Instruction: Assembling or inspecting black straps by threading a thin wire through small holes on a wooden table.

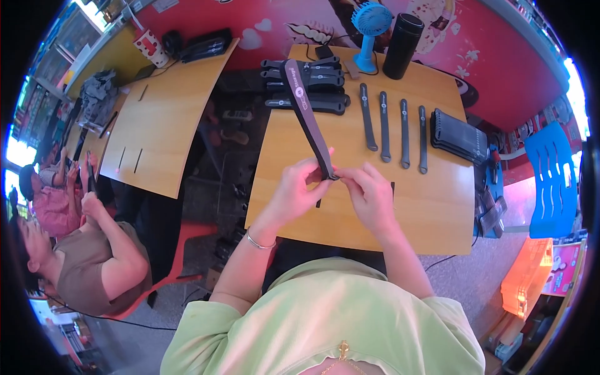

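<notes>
A long dark strap [306,115] with pale print slants up and away over the desk. Its lower end is in the closed fingers of my left hand [295,192]. My right hand [370,195] pinches at that same end, its fingertips meeting those of the left; the small detail between them is partly hidden. Beyond my right hand, several similar dark straps [385,128] lie side by side, each with a rounded end. At the far left of the desk, more black straps [306,78] are piled in bundles.
The wooden desk [281,156] also bears a blue fan [371,28], a black cylindrical bottle [402,47] and a stack of flat black pieces [458,137]. A blue plastic chair [550,181] and an orange crate [525,278] stand right. Another person [100,256] sits left, by a second table [162,125].
</notes>
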Tool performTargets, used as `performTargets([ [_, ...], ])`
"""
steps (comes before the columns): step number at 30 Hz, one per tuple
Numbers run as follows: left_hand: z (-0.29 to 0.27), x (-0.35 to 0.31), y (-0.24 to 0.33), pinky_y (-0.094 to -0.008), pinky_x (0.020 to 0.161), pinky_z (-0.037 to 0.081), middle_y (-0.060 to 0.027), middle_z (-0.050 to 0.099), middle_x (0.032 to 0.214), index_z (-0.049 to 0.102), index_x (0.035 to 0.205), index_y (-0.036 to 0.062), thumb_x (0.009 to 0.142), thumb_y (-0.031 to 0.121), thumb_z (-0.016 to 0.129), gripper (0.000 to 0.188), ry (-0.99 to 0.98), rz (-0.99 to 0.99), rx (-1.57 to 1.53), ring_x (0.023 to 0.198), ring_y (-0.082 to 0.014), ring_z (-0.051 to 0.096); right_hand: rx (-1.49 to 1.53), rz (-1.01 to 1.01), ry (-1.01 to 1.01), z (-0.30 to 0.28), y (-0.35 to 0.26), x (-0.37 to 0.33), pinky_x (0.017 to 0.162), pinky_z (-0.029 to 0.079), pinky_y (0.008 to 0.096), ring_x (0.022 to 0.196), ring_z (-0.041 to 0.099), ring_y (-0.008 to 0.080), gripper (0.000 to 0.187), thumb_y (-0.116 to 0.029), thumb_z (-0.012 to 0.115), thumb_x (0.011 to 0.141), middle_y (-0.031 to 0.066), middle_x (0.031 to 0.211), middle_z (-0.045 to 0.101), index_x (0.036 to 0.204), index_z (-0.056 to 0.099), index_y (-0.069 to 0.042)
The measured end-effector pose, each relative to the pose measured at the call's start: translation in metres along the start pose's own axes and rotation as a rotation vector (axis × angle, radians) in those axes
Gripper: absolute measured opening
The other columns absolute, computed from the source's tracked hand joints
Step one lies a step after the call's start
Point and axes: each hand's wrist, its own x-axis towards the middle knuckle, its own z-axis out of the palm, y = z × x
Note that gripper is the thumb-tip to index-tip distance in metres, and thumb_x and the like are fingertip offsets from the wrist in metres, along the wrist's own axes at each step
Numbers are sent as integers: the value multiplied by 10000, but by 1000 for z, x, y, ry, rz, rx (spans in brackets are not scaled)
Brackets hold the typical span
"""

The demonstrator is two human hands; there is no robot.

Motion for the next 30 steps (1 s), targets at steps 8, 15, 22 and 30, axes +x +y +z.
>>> performTargets([
  [8,16,-13,-4,-231,751,512,-95,663,930,580,1041,-33,795,5,643,257,283,-56,-181,822,-96,633,-18,24,-56,-4,-13,-5,516,435,316,596,563,224,113,-92,649,816,75,704,526,927,662,-104],
  [15,8,-20,-6,-206,602,493,-54,647,782,559,857,-18,841,14,606,59,143,-26,-27,691,-81,627,88,-24,-64,-7,-13,-6,479,376,282,525,489,178,117,-12,650,784,83,663,504,899,658,-33],
  [22,12,-32,-4,-193,589,472,-32,622,760,524,833,2,871,40,573,73,180,-96,-292,662,-75,602,248,158,-157,-33,-18,1,486,380,253,564,505,121,231,-123,780,696,33,700,537,895,680,-62],
  [30,19,-32,0,-178,534,431,-28,585,723,483,790,42,879,-1,522,106,193,-97,-431,596,-57,544,450,-136,28,3,-1,-1,493,392,186,652,520,53,303,-126,812,660,26,864,591,935,693,-83],
])
